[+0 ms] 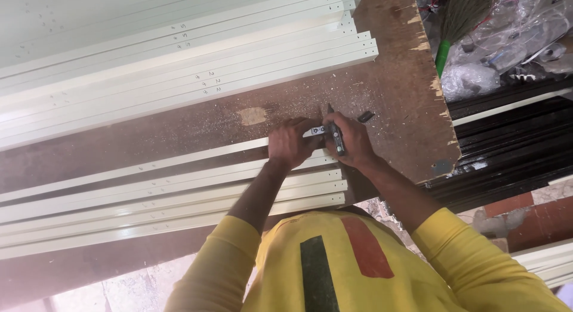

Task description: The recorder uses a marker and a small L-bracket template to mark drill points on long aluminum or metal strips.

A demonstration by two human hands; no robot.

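Note:
My right hand [353, 139] grips a black marker pen [336, 135], its tip pointing away from me over the end of a cream metal strip [179, 161]. My left hand [290, 144] presses down on the end of that same strip, fingers curled, right beside the pen. The strip is the farthest of several long cream strips [149, 204] lying side by side on a worn brown board worktop [394, 91]. My yellow sleeves and shirt fill the bottom of the view.
A second stack of cream strips [179, 61] lies at the far side of the board, with small marks on them. A small dark piece [365, 116] lies near my hands. Black strips [513, 145], a broom [456, 19] and plastic wrap [513, 31] sit right.

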